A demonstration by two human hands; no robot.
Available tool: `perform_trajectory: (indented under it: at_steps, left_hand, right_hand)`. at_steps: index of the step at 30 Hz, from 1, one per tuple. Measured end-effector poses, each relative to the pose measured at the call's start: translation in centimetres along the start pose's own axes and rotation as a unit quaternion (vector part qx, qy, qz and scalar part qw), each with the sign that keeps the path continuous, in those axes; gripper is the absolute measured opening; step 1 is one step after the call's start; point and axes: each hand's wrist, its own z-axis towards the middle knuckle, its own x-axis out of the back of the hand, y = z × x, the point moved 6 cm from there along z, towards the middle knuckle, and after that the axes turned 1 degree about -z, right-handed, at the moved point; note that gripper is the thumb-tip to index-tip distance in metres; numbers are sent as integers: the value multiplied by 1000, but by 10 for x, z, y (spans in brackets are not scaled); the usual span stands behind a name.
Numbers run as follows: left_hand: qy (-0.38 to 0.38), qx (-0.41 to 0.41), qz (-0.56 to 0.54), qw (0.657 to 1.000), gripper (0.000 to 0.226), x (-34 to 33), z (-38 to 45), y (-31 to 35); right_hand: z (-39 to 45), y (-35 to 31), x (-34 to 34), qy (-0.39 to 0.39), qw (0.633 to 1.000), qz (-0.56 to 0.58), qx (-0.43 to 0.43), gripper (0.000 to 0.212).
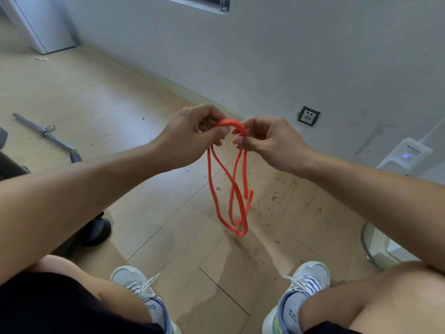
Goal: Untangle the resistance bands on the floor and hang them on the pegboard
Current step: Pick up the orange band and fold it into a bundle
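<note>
Untangling in progress: left hand and right hand each pinch the orange resistance band at its top, crossed loops dangling above the floor; hanging not started, pegboard not visible

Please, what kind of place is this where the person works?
Probably a room at home or a small exercise space: light wooden floor, white wall with a socket, a metal bar lying on the floor, and an orange resistance band held in both hands.
</note>
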Motion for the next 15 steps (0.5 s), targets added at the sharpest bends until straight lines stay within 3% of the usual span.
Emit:
perform_trajectory:
  at_steps: [4,11,15]
  left_hand:
    - [-32,23,8,999,31,-6,-2,-3]
    - [-18,-6,21,1000,25,-2,1,4]
    - [-10,9,-36,999,21,1,1,7]
  right_hand:
    - [-1,-11,11,11,999,-18,31,27]
    - [-2,-19,21,8,999,-4,39,37]
    - [-4,-13,14,-55,998,38,9,35]
